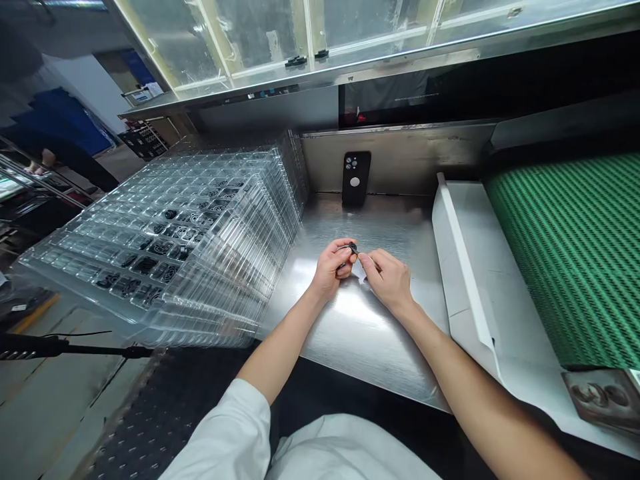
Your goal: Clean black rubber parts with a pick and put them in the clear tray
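Holding a small black part (353, 247) in your left hand (330, 272), you had it pinched between thumb and fingers, over the metal worktop (325, 340). Your right hand (389, 279) was curled, thumb and forefinger tips right at the part's right side. Couldn't tell if they gripped it, held something thin against it, or just braced it.

Handling, my read: light, next to no weight, so grip force was about control, not lift. Looked like stiff moulded plastic, but fingers hid most of it; material unconfirmed. Any thin edges or small features would have been the fragile bit. Smooth faces probably made it a bit slippery, easy to flick out if squeezed off-centre. Best hold was the outer rim: left pads on opposite sides, right fingertips light, no pushing on the middle.

Further out: to your left stood a tall stack of clear trays (245, 270), with black pieces (161, 248) in some top pockets. Thin-walled, likely flexy; solid rims were the place to grab. Ahead, a phone (357, 173) stood upright against the metal back panel (415, 157). On your right ran a white guard (463, 260), then the green belt (590, 247). Far left, a co-worker's hand (47, 159) showed, blurred.
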Tool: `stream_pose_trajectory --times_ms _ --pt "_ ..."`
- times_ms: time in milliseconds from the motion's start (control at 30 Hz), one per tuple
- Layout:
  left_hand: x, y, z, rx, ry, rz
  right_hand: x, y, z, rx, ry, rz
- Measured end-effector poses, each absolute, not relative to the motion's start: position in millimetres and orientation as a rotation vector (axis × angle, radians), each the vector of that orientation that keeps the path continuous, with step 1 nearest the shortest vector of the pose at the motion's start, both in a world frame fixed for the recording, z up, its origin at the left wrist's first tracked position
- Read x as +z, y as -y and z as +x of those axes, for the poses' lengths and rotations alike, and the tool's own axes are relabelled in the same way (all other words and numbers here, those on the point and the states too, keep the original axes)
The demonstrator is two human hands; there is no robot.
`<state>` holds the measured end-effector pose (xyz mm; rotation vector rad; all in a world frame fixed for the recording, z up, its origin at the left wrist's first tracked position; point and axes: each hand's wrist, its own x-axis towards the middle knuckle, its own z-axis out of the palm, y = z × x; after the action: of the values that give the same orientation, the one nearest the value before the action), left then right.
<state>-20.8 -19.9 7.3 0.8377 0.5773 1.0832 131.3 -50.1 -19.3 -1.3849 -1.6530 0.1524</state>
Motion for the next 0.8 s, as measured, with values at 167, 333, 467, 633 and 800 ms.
stream_pose_trajectory --times_ms 167,333,467,633,800 --pt "6.6 20.0 -21.3 1.09 -0.579 0.831 -19.1 50.8 130.8 0.113 1.675 -1.38" --pt "7.0 20.2 -21.4 1.08 -0.588 0.833 -19.7 49.9 131.9 0.113 1.664 -1.401" --pt "6.8 20.5 -21.9 1.079 -0.576 0.834 -19.5 50.0 131.8 0.106 1.682 -1.401" --pt "6.7 20.5 -22.4 1.075 -0.566 0.831 -20.1 49.8 131.7 0.106 1.682 -1.393" --pt "7.1 20.7 -22.5 1.064 -0.558 0.827 -21.3 48.6 132.6 0.107 1.656 -1.406"
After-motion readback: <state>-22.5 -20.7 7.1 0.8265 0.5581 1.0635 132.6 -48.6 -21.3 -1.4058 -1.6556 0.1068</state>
